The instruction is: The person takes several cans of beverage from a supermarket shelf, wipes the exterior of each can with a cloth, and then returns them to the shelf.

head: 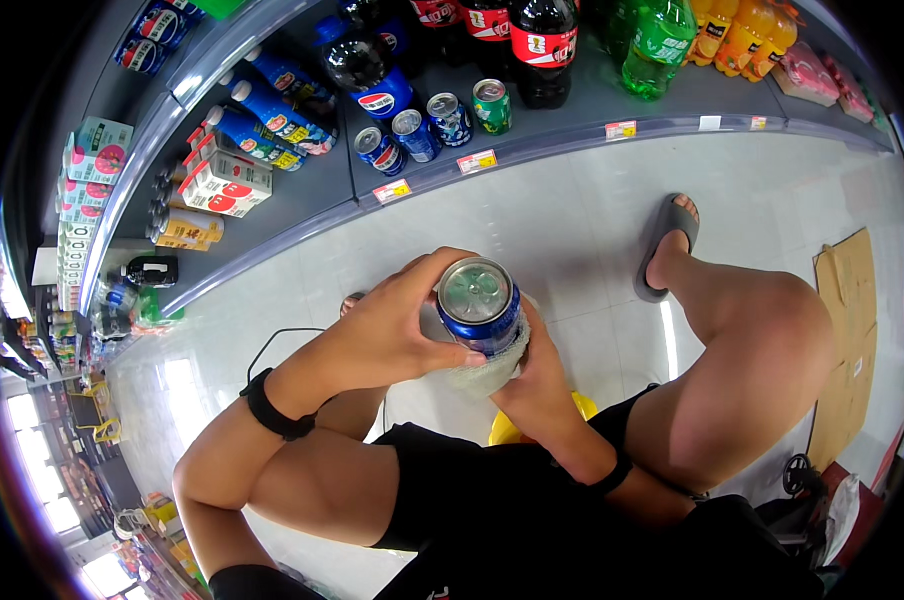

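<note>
A blue drink can (479,304) with a silver top is held between both hands, in front of the person's body. My left hand (414,322) grips the can's upper part, the thumb lying along its near side. Around the can's lower side is a pale cloth (497,369), which my right hand (538,375) holds from the right and below; some of those fingers are hidden. On the shelf ahead, small blue cans (416,135) and a green can (492,106) stand in a row near the front edge.
The lower shelf (587,127) curves across the front, with large cola bottles (543,52), a green soda bottle (658,49), orange drinks (748,37) and milk cartons (227,184). Between the legs is a yellow container (506,429). Flattened cardboard (846,345) lies on the floor at the right.
</note>
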{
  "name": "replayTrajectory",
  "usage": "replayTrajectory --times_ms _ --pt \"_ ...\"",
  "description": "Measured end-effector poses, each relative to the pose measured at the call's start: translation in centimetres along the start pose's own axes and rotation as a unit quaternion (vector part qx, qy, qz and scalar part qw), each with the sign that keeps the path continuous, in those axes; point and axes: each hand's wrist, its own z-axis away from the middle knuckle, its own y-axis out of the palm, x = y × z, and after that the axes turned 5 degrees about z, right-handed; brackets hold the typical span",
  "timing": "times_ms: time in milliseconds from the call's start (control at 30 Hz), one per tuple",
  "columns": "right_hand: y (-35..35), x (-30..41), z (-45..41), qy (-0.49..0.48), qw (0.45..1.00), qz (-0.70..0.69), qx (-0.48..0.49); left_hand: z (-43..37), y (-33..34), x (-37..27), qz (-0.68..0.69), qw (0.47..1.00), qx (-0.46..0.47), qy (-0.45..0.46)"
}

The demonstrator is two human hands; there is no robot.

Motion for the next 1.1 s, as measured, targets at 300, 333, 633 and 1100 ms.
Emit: replayTrajectory --times_ms 300,333,633,1100 --pt "0.0 0.3 0.2 -0.023 0.999 0.012 0.024 0.2 -0.7 -0.7 -0.007 1.0 0.019 -0.017" --pt "0.0 0.4 0.2 -0.024 0.999 0.004 0.03 0.2 -0.7 -0.9 -0.027 0.999 0.021 -0.019" --pt "-0.4 0.0 0.3 -0.035 0.998 0.056 0.007 0.0 -0.7 -1.4 -0.082 0.996 0.032 0.007" --pt "-1.6 2.2 0.2 -0.037 0.995 0.055 0.074 0.4 -1.8 -1.6 0.008 0.998 0.069 -0.002"
